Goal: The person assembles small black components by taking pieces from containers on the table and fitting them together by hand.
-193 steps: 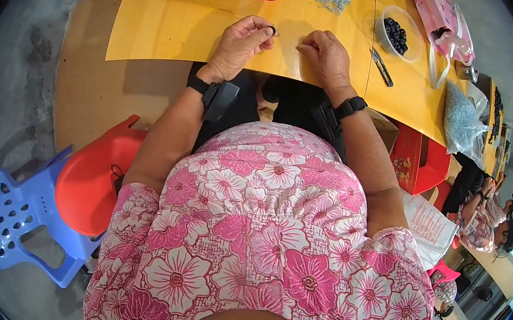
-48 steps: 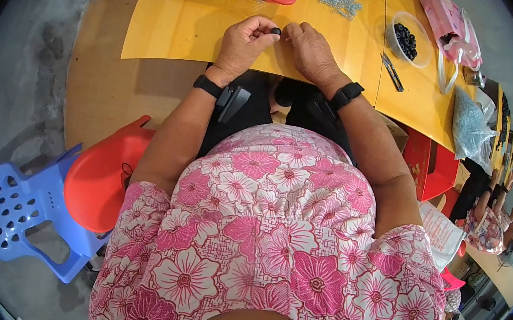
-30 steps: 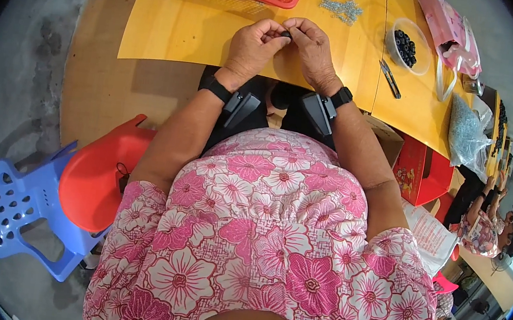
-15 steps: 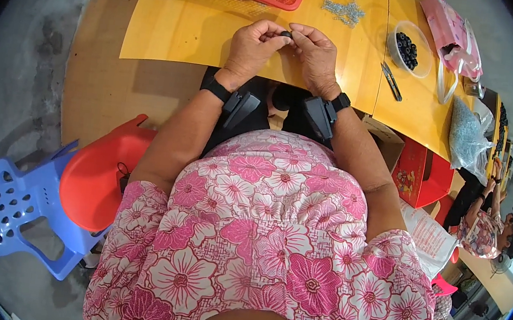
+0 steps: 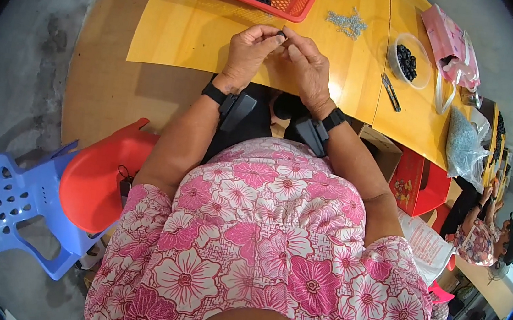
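My left hand [image 5: 249, 50] and my right hand [image 5: 305, 64] meet fingertip to fingertip over the near edge of the yellow table [image 5: 176, 31]. Between the fingertips sits a small black ring-shaped part [image 5: 281, 34], pinched by both hands. A red tray [image 5: 290, 4] full of the same black parts lies just beyond my hands. A heap of small silvery metal pieces [image 5: 346, 23] rests to the right of the tray.
A clear round bowl of black parts [image 5: 409, 62], a dark hand tool [image 5: 391, 92] and a pink bag [image 5: 450, 46] lie at the right. A red stool [image 5: 103, 174] and blue stool [image 5: 11, 201] stand at my left. Another person [image 5: 482, 233] sits far right.
My hands, apart on the table at first, came together and now hold the small part between the fingertips; over the last second they barely shifted.
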`<act>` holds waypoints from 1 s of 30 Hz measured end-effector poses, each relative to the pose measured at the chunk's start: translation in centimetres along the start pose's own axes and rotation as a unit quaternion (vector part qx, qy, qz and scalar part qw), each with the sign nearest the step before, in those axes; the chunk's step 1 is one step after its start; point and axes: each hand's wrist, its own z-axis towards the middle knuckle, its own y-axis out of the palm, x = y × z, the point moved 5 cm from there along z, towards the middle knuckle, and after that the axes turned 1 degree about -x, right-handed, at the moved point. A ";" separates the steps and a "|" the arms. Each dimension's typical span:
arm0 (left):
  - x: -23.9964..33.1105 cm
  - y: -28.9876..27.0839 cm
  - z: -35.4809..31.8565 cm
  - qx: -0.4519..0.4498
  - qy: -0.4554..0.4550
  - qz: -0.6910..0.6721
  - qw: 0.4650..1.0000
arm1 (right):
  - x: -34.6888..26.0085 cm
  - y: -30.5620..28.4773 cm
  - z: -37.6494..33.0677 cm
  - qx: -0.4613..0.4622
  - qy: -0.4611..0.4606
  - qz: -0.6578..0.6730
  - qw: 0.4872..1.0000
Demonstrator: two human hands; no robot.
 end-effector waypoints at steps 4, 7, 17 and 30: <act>-0.6 -0.1 0.1 0.006 -0.059 -0.103 0.993 | -0.7 0.4 0.4 -0.016 -0.075 -0.069 0.995; -1.1 0.3 0.1 -0.026 -0.085 -0.170 0.981 | -0.8 0.4 0.7 -0.004 -0.051 -0.024 0.998; -0.7 0.3 0.0 -0.154 -0.135 -0.074 0.976 | -1.6 -1.3 0.4 -0.049 -0.093 -0.191 0.976; -0.4 0.2 -0.2 -0.186 -0.052 -0.033 0.981 | -9.1 -3.5 9.7 0.036 -0.228 -0.415 0.880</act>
